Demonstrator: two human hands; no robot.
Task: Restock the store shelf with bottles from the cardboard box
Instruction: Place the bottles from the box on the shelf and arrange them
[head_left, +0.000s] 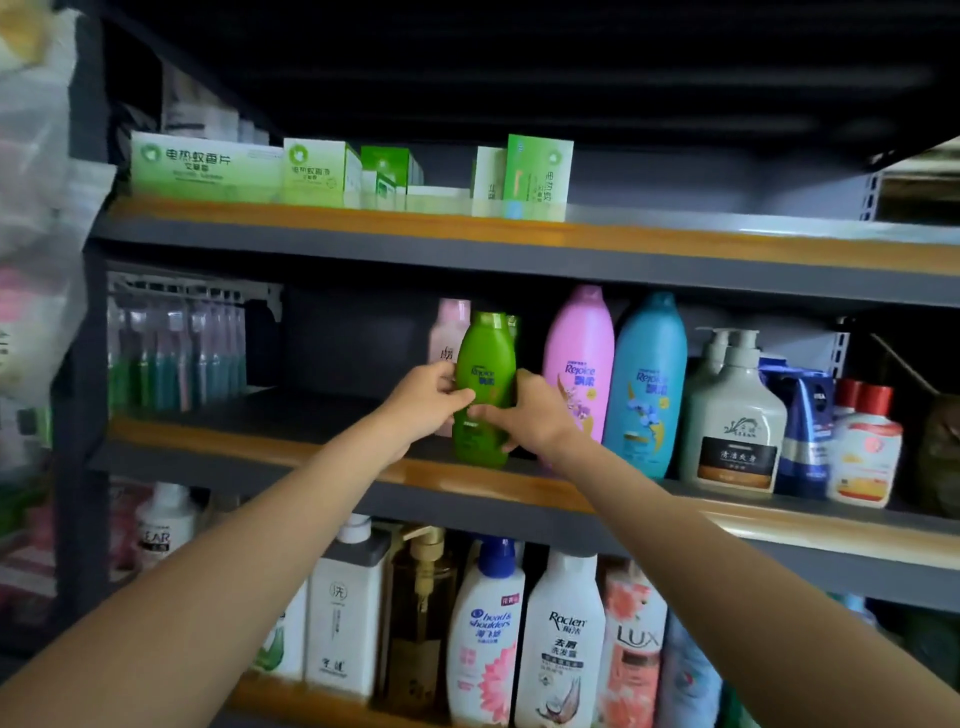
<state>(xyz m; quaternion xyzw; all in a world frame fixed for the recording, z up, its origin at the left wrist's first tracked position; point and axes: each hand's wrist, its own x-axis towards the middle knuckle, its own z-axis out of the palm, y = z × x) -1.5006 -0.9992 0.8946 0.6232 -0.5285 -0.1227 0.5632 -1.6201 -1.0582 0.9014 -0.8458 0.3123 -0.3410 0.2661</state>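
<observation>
A dim store aisle, with a grey metal shelf (332, 457) edged in orange. Both hands grip the green bottle (484, 387) from either side: left hand (423, 402) with thumb across the label, right hand (524, 410) with fingers curled round its lower half. The bottle stands upright at the shelf's front edge, just beside the pink bottle (577, 364). Pushed back carelessly, it could knock that neighbour over. Both arms reach forward and up, nearly straight.
</observation>
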